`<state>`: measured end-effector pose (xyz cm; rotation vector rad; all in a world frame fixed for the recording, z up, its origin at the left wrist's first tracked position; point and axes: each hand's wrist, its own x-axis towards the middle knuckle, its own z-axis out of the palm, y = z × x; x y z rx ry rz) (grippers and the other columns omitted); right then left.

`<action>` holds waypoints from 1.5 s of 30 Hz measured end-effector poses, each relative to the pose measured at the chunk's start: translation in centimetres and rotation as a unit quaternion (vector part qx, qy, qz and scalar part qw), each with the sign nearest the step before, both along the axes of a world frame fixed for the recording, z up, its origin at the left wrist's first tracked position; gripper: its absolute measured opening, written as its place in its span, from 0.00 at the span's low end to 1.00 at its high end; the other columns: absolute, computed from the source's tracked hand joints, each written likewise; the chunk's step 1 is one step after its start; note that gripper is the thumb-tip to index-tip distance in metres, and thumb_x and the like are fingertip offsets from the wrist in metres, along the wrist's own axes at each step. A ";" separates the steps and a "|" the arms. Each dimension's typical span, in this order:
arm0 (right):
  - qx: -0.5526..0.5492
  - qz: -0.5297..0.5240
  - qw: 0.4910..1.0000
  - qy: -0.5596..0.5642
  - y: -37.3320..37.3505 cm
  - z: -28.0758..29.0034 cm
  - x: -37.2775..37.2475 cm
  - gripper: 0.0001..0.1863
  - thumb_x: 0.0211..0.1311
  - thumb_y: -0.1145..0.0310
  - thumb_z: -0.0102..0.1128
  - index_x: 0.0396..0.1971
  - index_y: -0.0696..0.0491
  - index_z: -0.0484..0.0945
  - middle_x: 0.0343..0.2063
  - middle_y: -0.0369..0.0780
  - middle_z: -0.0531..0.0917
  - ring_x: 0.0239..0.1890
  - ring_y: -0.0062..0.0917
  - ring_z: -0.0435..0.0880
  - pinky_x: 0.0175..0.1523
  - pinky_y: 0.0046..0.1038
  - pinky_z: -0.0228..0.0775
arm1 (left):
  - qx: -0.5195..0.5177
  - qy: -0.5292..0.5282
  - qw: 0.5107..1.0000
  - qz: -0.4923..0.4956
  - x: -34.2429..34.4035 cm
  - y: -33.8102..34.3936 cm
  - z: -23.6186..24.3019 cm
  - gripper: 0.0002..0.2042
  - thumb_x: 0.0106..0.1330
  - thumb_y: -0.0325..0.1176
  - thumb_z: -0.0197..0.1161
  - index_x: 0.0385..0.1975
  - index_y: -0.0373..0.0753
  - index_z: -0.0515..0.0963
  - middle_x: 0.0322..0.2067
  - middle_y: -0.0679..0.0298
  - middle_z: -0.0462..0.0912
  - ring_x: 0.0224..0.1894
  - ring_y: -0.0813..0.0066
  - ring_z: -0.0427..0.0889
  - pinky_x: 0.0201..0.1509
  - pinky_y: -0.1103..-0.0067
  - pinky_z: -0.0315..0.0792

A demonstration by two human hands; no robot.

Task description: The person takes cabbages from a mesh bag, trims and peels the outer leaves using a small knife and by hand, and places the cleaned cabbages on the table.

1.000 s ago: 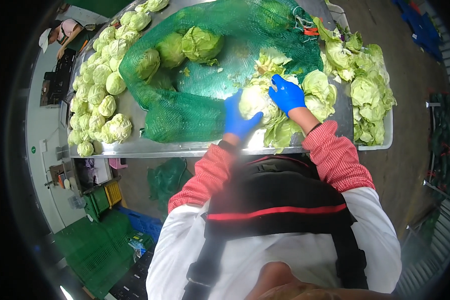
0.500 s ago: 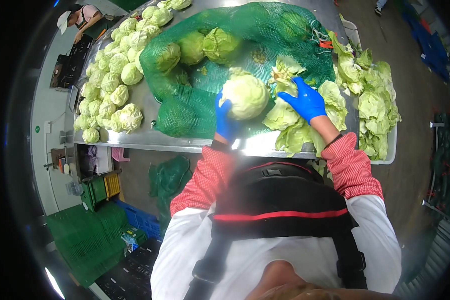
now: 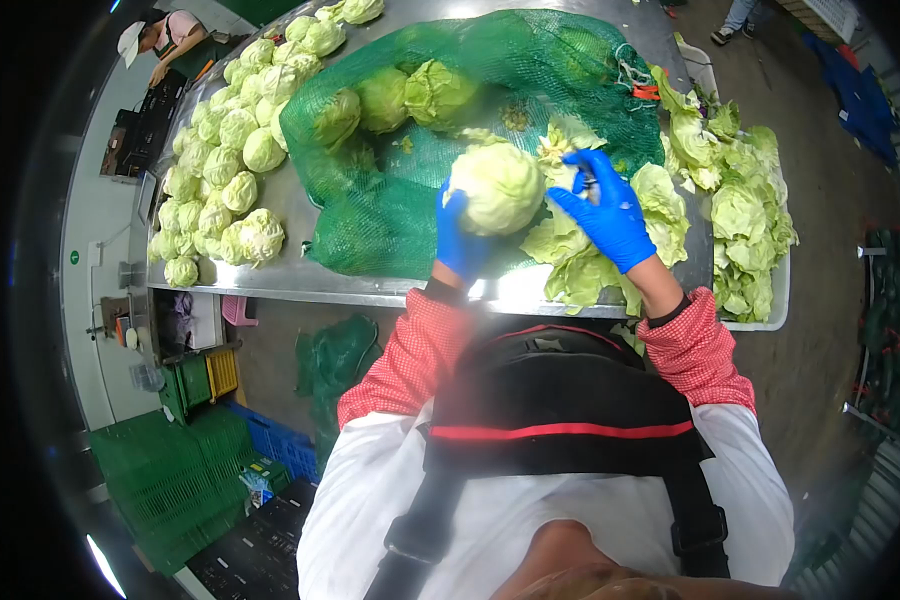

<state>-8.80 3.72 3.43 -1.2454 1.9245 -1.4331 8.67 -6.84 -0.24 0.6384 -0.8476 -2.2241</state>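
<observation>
My left hand point(image 3: 460, 235), in a blue glove, is closed round the left side of a pale green head of lettuce point(image 3: 500, 190). Just right of it is my right hand point(image 3: 610, 212), also gloved in blue, its fingers curled round a small dark object point(image 3: 591, 184) that is mostly hidden. This hand is apart from the head and hovers over loose outer leaves point(image 3: 578, 262) on the table's near edge. Beneath the head spreads a green mesh sack point(image 3: 370, 230), with several untrimmed lettuces point(image 3: 436, 95) inside its far part.
A heap of trimmed lettuce heads point(image 3: 235, 130) covers the left of the metal table point(image 3: 370, 287). Off its right end, a white bin point(image 3: 778, 300) overflows with leaves point(image 3: 745, 215). Another person point(image 3: 175, 45) works at the far left. Green crates point(image 3: 175, 500) stand at lower left.
My right hand has drawn up from the loose leaves, and its spread fingers have curled in round the small dark object. The lettuce in my left hand has shifted slightly right.
</observation>
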 end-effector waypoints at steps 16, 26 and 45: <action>0.051 -0.085 0.994 -0.049 1.6 -3.9 -1.9 0.11 0.53 0.66 0.59 0.34 0.54 0.72 0.24 0.40 0.77 0.25 0.23 0.77 0.29 0.25 0.69 | 0.170 0.156 0.972 -0.035 0.3 1.1 0.2 0.33 0.59 0.55 0.48 0.61 0.44 0.56 0.60 0.57 0.59 0.61 0.59 0.61 0.62 0.63 0.59; 0.048 0.095 0.961 -0.257 1.3 -1.5 0.1 0.34 0.55 0.47 0.56 0.57 0.51 0.62 0.31 0.38 0.78 0.27 0.23 0.76 0.32 0.25 0.69 | -0.269 -0.134 0.922 -0.243 0.3 0.0 4.6 0.35 0.61 0.60 0.42 0.62 0.42 0.53 0.61 0.57 0.57 0.59 0.60 0.64 0.59 0.61 0.62; 0.095 -0.065 0.993 0.007 3.6 -5.7 -0.9 0.22 0.52 0.55 0.58 0.40 0.56 0.69 0.24 0.47 0.78 0.25 0.38 0.78 0.33 0.32 0.70 | -0.367 -0.248 0.891 -0.102 1.3 -0.9 -0.8 0.42 0.46 0.32 0.69 0.62 0.43 0.52 0.55 0.56 0.62 0.57 0.63 0.63 0.57 0.71 0.64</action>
